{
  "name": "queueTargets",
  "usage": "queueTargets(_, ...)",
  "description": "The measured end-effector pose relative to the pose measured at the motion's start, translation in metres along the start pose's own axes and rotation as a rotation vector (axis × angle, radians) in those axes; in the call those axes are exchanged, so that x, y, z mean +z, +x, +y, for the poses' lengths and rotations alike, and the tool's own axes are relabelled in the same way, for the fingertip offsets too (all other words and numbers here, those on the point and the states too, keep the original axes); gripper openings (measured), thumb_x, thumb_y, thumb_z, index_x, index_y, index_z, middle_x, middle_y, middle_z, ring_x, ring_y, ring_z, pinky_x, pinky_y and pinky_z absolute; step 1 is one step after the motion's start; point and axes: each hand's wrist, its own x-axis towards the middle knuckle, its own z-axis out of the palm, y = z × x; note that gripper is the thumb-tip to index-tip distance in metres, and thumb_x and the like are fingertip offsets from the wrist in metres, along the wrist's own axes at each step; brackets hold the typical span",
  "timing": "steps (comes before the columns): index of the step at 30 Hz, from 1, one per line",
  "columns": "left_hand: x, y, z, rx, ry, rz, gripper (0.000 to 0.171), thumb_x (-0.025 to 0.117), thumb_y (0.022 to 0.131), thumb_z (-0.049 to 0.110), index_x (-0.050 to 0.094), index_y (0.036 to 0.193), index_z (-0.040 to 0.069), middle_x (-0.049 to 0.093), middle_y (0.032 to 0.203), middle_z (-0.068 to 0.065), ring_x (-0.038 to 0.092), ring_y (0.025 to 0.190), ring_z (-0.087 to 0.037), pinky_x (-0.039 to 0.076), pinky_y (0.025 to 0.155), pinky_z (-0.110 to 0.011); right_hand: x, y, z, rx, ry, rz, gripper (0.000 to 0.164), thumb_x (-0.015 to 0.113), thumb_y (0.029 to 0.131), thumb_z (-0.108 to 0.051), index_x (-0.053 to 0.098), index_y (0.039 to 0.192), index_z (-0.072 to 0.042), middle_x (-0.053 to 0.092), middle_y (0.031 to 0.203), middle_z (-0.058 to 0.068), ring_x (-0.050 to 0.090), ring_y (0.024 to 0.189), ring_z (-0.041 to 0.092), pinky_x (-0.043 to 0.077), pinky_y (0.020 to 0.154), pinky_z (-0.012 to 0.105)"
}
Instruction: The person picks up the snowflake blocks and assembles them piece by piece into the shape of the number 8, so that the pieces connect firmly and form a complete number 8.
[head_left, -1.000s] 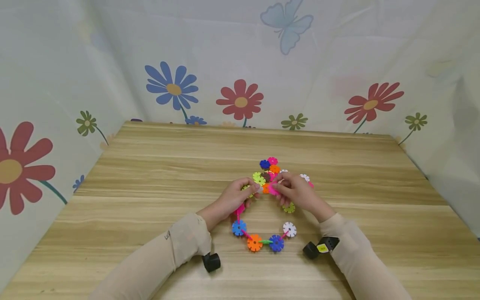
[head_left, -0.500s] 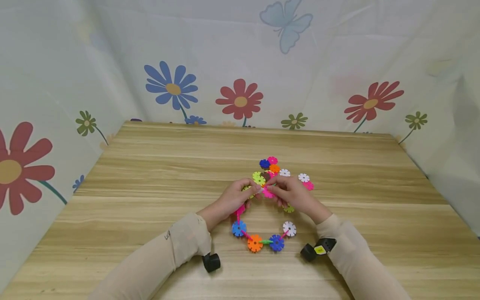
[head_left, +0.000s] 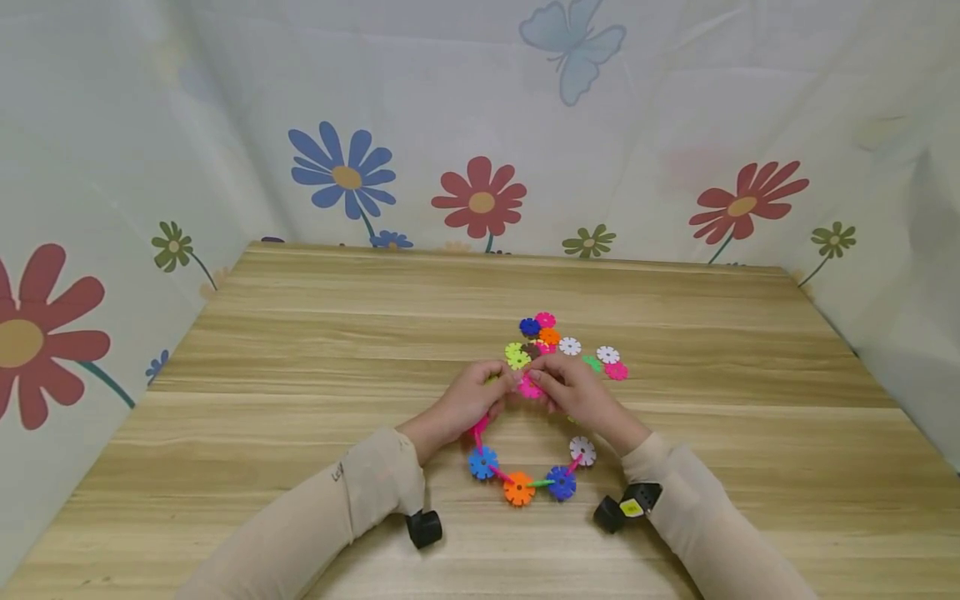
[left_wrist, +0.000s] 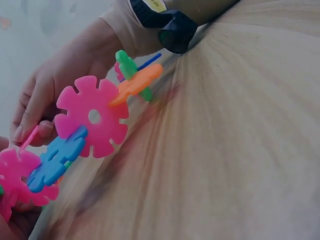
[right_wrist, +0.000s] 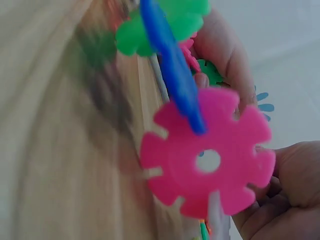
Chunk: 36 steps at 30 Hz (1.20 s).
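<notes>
In the head view my left hand [head_left: 468, 398] grips one end of a chain of slotted flower-shaped plastic discs. Its free part curves below the hands through a light blue disc [head_left: 483, 462], an orange disc [head_left: 519, 489], a dark blue disc [head_left: 561, 482] and a white disc [head_left: 582, 451], with pink and green discs edge-on between them. My right hand [head_left: 585, 396] pinches a pink disc [head_left: 530, 387] right at the left fingertips. In the left wrist view, a pink disc [left_wrist: 95, 132] slotted to a blue one [left_wrist: 56, 159] hangs near the hands. Fingers hide the joint itself.
Behind the hands lie loose discs, among them a blue one [head_left: 529, 327], an orange one [head_left: 550, 336] and a yellow one [head_left: 517, 358]. Farther right are white [head_left: 570, 346], green [head_left: 592, 364] and pink [head_left: 617, 371] discs. A flower-printed curtain [head_left: 420, 100] stands behind the wooden table [head_left: 300, 317].
My right hand has moved left and slightly nearer with the pink disc, up to the left fingertips. The hanging chain has shifted a little right, uncovering loose white and green discs behind.
</notes>
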Motion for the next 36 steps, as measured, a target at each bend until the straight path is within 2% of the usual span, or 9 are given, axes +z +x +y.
queueTargets(4,0.001,0.000,0.001,0.009,0.013,-0.011,0.035,0.050,0.101,0.028,0.057,0.087,-0.003,0.041,0.051,0.001,0.035,0.046,-0.011,0.030,0.045,-0.022,0.002,0.000,0.000,0.002,0.046,-0.004,0.027,0.049,0.100,-0.010,0.062,0.121,0.001,0.049,0.063,0.007,0.044,0.050,0.011,0.041,0.047,0.021)
queueTargets(10,0.004,-0.001,0.002,0.018,0.033,-0.026,0.037,0.048,0.101,0.031,0.057,0.090,-0.003,0.043,0.054,0.001,0.039,0.050,-0.012,0.034,0.051,-0.023,0.003,0.001,0.000,0.015,0.075,-0.010,0.032,0.047,0.101,-0.011,0.056,0.130,-0.002,0.046,0.063,0.002,0.044,0.050,0.010,0.041,0.048,0.021)
queueTargets(13,0.003,-0.001,0.003,-0.002,-0.032,-0.039,0.034,0.048,0.101,0.030,0.057,0.095,-0.002,0.047,0.054,0.000,0.043,0.049,-0.012,0.038,0.049,-0.022,0.003,0.001,-0.001,0.014,0.098,0.013,0.035,0.046,0.101,-0.011,0.051,0.135,-0.003,0.047,0.063,0.003,0.045,0.051,0.012,0.041,0.047,0.021)
queueTargets(16,0.000,0.000,0.004,-0.022,-0.102,-0.065,0.028,0.049,0.101,0.029,0.059,0.108,0.003,0.054,0.057,-0.001,0.049,0.048,-0.012,0.043,0.047,-0.023,0.002,0.002,-0.003,0.012,0.113,0.040,0.037,0.046,0.102,-0.013,0.048,0.137,-0.003,0.051,0.065,0.006,0.049,0.053,0.018,0.041,0.047,0.021)
queueTargets(19,-0.005,0.000,0.004,-0.020,-0.131,-0.081,0.031,0.051,0.100,0.029,0.058,0.124,0.010,0.062,0.064,-0.006,0.055,0.049,-0.014,0.048,0.048,-0.025,0.001,0.002,-0.003,0.028,0.116,0.052,0.037,0.045,0.103,-0.017,0.048,0.137,-0.004,0.056,0.067,0.011,0.053,0.054,0.023,0.041,0.046,0.023)
queueTargets(23,-0.009,0.001,0.004,-0.005,-0.142,-0.062,0.036,0.052,0.099,0.025,0.053,0.135,0.018,0.065,0.071,-0.008,0.058,0.050,-0.016,0.050,0.050,-0.026,-0.002,0.001,-0.001,0.052,0.142,0.048,0.034,0.043,0.103,-0.021,0.050,0.134,-0.007,0.060,0.071,0.015,0.054,0.055,0.022,0.043,0.047,0.025)
queueTargets(30,-0.011,0.001,0.006,0.011,-0.112,-0.020,0.036,0.049,0.100,0.021,0.052,0.136,0.020,0.062,0.098,-0.016,0.056,0.055,-0.015,0.049,0.053,-0.025,-0.011,0.000,0.001,0.045,0.132,0.039,0.030,0.045,0.102,-0.019,0.056,0.127,-0.004,0.061,0.076,0.018,0.053,0.056,0.023,0.043,0.046,0.026)
queueTargets(36,-0.010,0.002,0.006,0.009,-0.077,0.021,0.033,0.048,0.100,0.020,0.056,0.132,0.018,0.060,0.095,-0.008,0.054,0.057,-0.014,0.047,0.055,-0.024,-0.019,0.000,0.000,0.060,0.009,0.038,0.027,0.052,0.100,-0.019,0.061,0.119,-0.002,0.063,0.079,0.019,0.056,0.063,0.026,0.046,0.052,0.025)
